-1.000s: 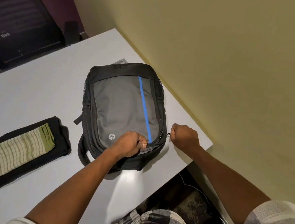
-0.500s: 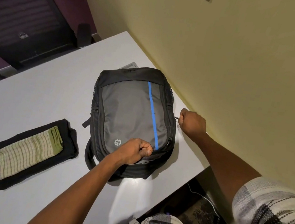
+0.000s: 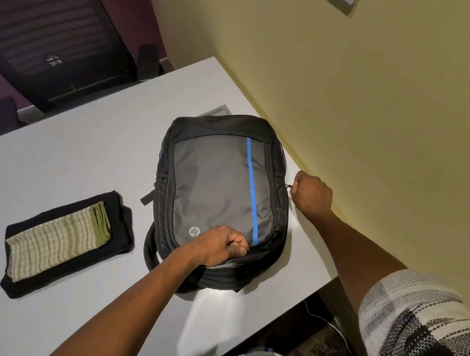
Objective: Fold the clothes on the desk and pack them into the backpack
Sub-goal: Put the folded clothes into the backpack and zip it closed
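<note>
A grey and black backpack (image 3: 214,193) with a blue stripe lies flat on the white desk (image 3: 83,153), its top end toward me. My left hand (image 3: 219,248) is closed on the fabric at the bag's near edge. My right hand (image 3: 311,194) pinches the zipper pull at the bag's right side, about halfway along. To the left of the bag, a folded green striped cloth (image 3: 57,240) rests on a folded black garment (image 3: 121,223).
A yellow wall (image 3: 382,122) runs along the desk's right edge, close to the bag. A dark office chair (image 3: 54,22) stands beyond the far edge. The desk's near corner (image 3: 319,280) drops off beside my right forearm, with cables on the floor below.
My right hand has drawn the zipper pull along the bag's right side, away from me, from the near corner to about midway. My left hand has kept its grip at the near edge.
</note>
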`<state>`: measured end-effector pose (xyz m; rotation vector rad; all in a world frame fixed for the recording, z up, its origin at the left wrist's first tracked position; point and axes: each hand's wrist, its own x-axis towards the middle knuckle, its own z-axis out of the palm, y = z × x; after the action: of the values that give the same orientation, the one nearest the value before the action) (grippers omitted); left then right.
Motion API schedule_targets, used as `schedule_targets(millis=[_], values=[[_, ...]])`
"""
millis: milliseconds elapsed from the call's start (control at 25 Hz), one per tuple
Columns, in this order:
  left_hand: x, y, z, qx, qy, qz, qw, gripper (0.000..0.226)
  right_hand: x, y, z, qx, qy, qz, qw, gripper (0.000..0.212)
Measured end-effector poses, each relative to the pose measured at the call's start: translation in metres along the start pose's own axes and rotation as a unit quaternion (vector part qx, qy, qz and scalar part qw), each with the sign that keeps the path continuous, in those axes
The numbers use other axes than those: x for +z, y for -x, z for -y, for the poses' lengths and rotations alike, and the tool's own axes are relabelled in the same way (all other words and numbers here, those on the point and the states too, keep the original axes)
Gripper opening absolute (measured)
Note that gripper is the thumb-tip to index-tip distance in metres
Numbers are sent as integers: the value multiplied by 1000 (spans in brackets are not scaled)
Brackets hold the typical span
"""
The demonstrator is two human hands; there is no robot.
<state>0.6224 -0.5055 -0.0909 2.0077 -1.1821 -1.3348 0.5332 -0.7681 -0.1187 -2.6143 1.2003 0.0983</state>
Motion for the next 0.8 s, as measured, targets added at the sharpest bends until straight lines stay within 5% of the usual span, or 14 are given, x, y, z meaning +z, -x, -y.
schedule_targets(millis=[280, 800], values=[[24, 6, 7, -23, -110, -35, 993, 14, 4, 30, 6, 55, -87, 20, 994, 14], [2, 89, 64, -43, -3, -247, 968, 15, 9, 122, 98, 21, -168, -5, 985, 16]])
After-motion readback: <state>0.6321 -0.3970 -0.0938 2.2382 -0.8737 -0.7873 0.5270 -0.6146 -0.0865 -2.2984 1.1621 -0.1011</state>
